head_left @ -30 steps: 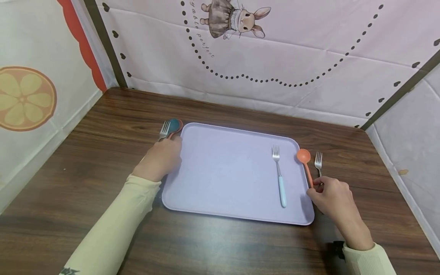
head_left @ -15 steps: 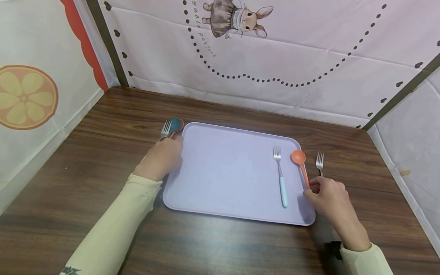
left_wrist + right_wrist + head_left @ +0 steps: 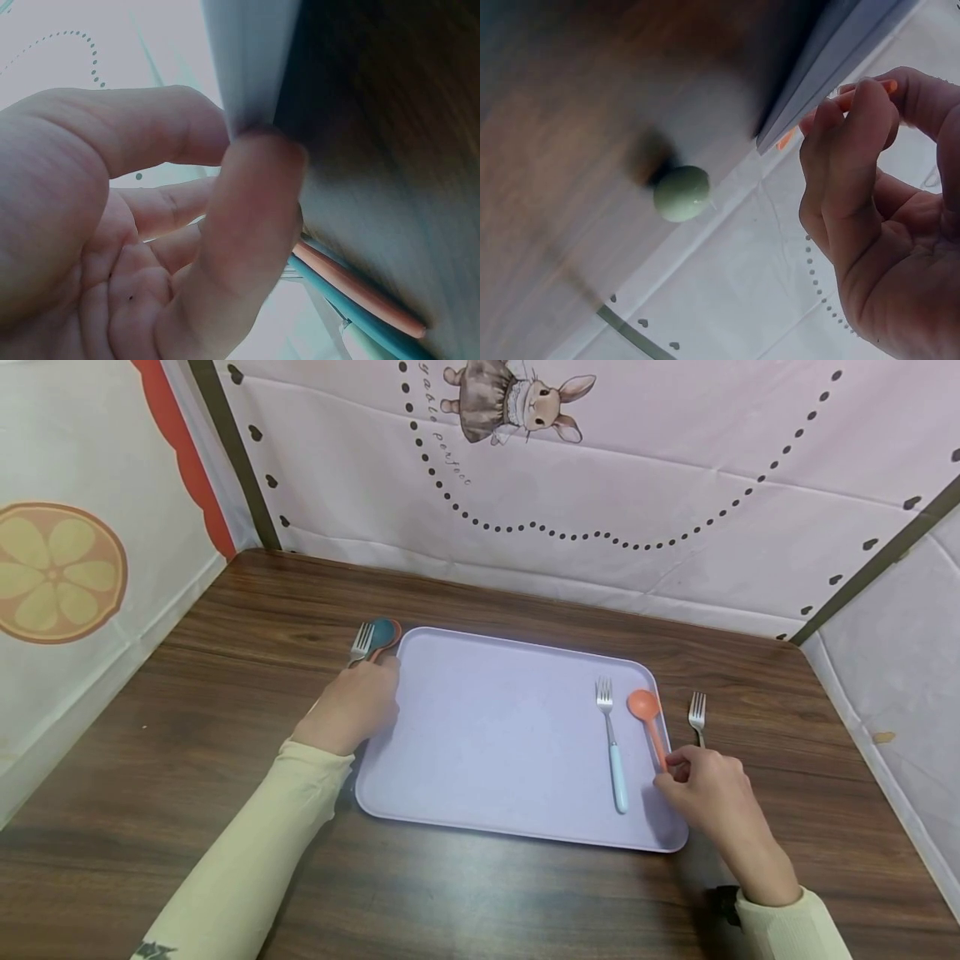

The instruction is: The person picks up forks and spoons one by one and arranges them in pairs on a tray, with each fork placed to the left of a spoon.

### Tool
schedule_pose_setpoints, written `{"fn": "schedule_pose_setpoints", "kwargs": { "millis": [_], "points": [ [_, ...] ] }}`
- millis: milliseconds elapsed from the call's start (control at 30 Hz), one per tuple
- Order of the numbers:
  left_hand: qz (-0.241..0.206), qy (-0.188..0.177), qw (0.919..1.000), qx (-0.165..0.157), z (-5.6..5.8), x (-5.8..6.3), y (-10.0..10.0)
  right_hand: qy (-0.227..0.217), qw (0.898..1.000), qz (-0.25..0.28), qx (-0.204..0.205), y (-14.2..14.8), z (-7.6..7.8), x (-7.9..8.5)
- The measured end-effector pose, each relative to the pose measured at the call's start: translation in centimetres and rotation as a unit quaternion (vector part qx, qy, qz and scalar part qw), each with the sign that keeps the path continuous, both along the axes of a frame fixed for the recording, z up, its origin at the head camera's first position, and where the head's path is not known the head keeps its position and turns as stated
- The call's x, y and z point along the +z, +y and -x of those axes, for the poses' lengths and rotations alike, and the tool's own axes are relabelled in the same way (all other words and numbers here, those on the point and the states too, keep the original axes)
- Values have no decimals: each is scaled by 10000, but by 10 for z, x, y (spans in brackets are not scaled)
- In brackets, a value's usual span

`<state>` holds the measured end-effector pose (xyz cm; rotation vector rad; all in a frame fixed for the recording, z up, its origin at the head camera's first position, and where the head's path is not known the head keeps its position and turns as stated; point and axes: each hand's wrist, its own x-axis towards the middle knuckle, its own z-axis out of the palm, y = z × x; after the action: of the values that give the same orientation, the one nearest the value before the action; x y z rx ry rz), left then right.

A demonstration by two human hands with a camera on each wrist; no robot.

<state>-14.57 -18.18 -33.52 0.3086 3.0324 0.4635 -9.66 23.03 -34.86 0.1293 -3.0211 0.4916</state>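
My right hand (image 3: 712, 797) pinches the handle end of an orange spoon (image 3: 642, 704) over the right side of a lilac tray (image 3: 487, 735). The bowl of this spoon points away from me, inside the tray's right rim. In the right wrist view, the orange handle (image 3: 891, 86) shows between thumb and fingertips. At the tray's left edge, my left hand (image 3: 352, 706) holds the rim; the left wrist view has thumb and finger (image 3: 255, 195) on either side of it. A fork with a light blue handle (image 3: 617, 777) lies on the tray, left of the spoon.
Right of the tray lies another fork (image 3: 697, 712), its handle hidden behind my right hand. Beyond my left hand are a fork (image 3: 362, 639), a teal spoon (image 3: 383, 632) and a second orange spoon (image 3: 397, 632), close to the tray. Printed cloth (image 3: 337, 460) hangs behind the wooden table (image 3: 465, 893).
The orange spoon in my right hand has moved left, from over the tray's right rim to inside it. My left hand keeps its hold on the tray edge.
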Motion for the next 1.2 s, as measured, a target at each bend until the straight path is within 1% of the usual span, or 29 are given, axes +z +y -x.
{"fn": "schedule_pose_setpoints", "kwargs": {
  "millis": [267, 533, 767, 933, 1200],
  "points": [
    [-16, 19, 10000, 0, 0, -1, 0, 41, 9998, 37, 215, -4, 1, -2],
    [-44, -67, 10000, 30, 0, 0, 0, -192, 9990, 21, 392, -7, 2, -2],
    [-32, -85, 10000, 35, 1, -1, 1, -187, 9984, -43, 533, -9, 4, -5],
    [-37, -86, 9999, 39, 1, -1, 1, -225, 9981, -53, 565, -11, 3, -6],
    [-34, -72, 10000, 11, 0, 1, 1, -412, 9979, -124, 493, -14, 4, -6]
  ]
}}
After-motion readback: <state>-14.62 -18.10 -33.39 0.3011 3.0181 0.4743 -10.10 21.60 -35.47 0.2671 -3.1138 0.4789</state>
